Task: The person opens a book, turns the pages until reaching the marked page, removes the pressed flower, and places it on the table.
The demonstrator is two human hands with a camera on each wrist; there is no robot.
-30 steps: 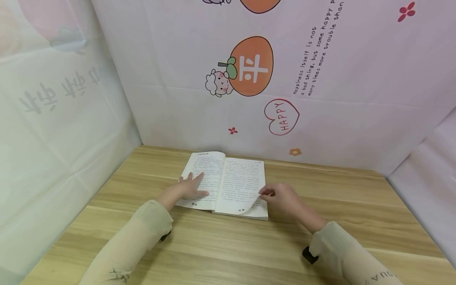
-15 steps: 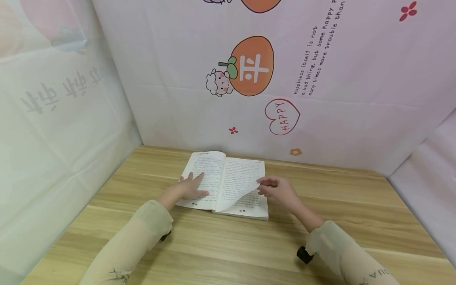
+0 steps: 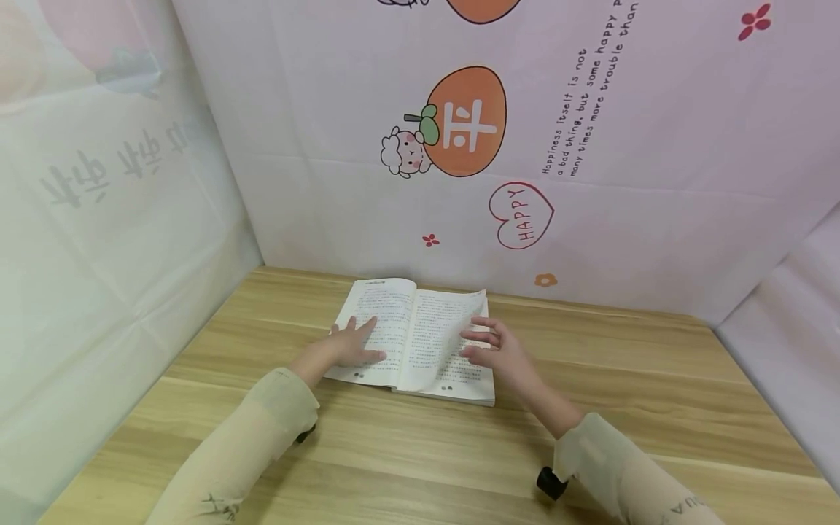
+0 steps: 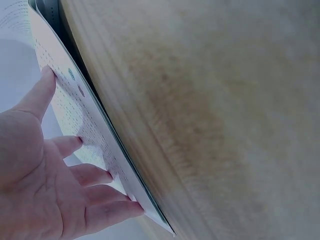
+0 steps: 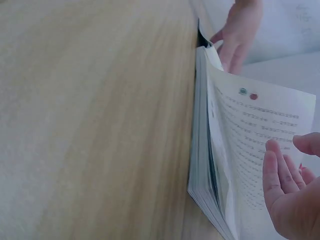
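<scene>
An open book (image 3: 387, 299) with printed text lies on the table near the back wall. My left hand (image 3: 351, 345) rests on its left page with fingers spread; in the left wrist view the fingertips of that hand (image 4: 60, 185) touch the paper. One right-hand page (image 3: 433, 346) is raised and curves up from the spine. Beside its outer edge is my right hand (image 3: 502, 354), fingers apart and gently bent, pinching nothing. The right wrist view has the raised leaf (image 5: 280, 107) standing up, with the right hand (image 5: 295, 195) close to it; whether they touch I cannot tell.
The book lies on a wood-grain table (image 3: 420, 459). A printed white cloth wall (image 3: 328, 204) rises directly behind it, with another cloth wall (image 3: 131, 255) on the left. A black strap (image 3: 551, 483) hangs under the right sleeve (image 3: 610, 459).
The right hand pinched the lower corner of the right-hand page, lifted it leftward, then let go and spread its fingers. The page now stands raised. The left hand stays in place.
</scene>
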